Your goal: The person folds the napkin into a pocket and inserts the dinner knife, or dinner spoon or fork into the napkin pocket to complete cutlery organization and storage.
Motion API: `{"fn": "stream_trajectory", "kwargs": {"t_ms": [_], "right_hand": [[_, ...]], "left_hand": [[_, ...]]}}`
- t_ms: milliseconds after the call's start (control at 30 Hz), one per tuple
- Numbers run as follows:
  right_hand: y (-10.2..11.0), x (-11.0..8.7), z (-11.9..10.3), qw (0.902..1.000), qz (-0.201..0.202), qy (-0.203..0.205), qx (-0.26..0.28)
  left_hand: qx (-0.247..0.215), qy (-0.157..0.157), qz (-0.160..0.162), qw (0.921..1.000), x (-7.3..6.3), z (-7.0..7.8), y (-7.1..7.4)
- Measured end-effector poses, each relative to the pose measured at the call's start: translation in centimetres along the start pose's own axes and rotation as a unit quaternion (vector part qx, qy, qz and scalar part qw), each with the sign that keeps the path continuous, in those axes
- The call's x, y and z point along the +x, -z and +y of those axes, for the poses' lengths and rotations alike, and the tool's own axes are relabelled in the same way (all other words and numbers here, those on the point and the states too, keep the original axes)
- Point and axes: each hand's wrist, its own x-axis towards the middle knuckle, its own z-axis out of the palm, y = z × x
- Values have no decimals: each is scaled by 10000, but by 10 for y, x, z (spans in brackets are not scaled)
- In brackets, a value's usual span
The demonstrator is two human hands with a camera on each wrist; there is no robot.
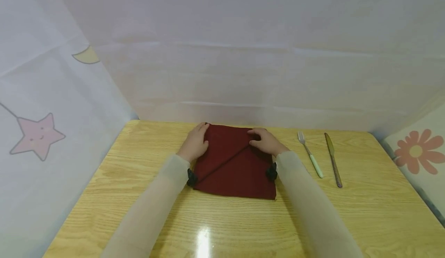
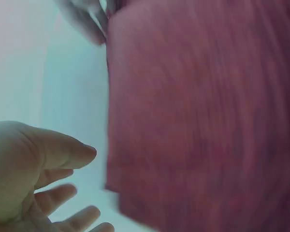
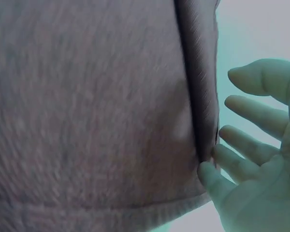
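A dark red cloth napkin (image 1: 229, 142), folded into a rough square, lies flat on the table. A diagonal crease or flap edge runs across it from lower left to upper right. My left hand (image 1: 195, 141) rests along its upper left side, fingertips at the far corner. Over the upper right part lies my right hand (image 1: 267, 141), thumb and forefinger spread apart on the fabric. In the left wrist view the left fingers (image 2: 63, 195) are relaxed beside the cloth's edge. The right wrist view shows loose, spread fingers (image 3: 246, 145) right at the napkin's folded side.
To the right of the napkin are a fork (image 1: 310, 154) with a pale green handle and a table knife (image 1: 333, 159). Both lie on the wooden table (image 1: 139, 165). A white fabric backdrop (image 1: 222, 57) rises behind the table's far edge and at both sides.
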Motion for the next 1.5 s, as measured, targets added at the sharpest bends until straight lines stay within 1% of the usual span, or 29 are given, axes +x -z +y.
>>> {"fn": "stream_trajectory", "kwargs": {"t_ms": [67, 100, 167, 267, 333, 367, 433, 500, 600, 667, 800, 867, 1000, 1133, 1300, 1500], "right_hand": [[-1, -4, -2, 10000, -26, 41, 23], [-2, -7, -4, 10000, -73, 61, 4], [-4, -13, -8, 9994, -258, 128, -202], [-8, -24, -16, 9950, -689, 220, -687], [-11, -30, -21, 9902, -945, 219, -1006], [-12, -33, -23, 9880, -1048, 210, -1114], [-16, -37, -28, 9841, -1200, 207, -1293], [-20, -39, -31, 9809, -1320, 160, -1420], [-26, -37, -31, 9778, -1466, 78, -1495], [-27, -36, -31, 9755, -1555, 4, -1559], [-23, -35, -34, 9701, -1726, -75, -1703], [-22, -34, -36, 9660, -1819, -124, -1833], [-22, -31, -36, 9584, -1891, -311, -2114], [-20, -26, -31, 9576, -1754, -487, -2234], [-13, -20, -24, 9627, -1642, -560, -2078], [-7, -16, 0, 9667, -1346, -577, -2097]], "left_hand": [[264, -316, -43, 9991, -4, 12, -2], [435, -510, -140, 9977, -7, 17, -4], [783, -863, -503, 9919, -13, 29, -9], [1151, -1235, -1197, 9784, -24, 47, -15], [1211, -1282, -1591, 9714, -29, 57, -19], [1197, -1246, -1737, 9695, -31, 62, -20], [1174, -1099, -1911, 9683, -34, 67, -25], [1239, -877, -2040, 9671, -36, 70, -29], [1392, -621, -2113, 9655, -37, 69, -36], [1479, -526, -2136, 9642, -37, 69, -40], [1536, -432, -2143, 9636, -34, 70, -45], [1572, -392, -2160, 9629, -33, 70, -45], [1591, -388, -2213, 9614, -38, 69, -44], [1476, -492, -2223, 9625, -51, 65, -37], [1189, -614, -2212, 9660, -75, 54, -26], [1020, -711, -2111, 9695, -104, 41, -14]]}}
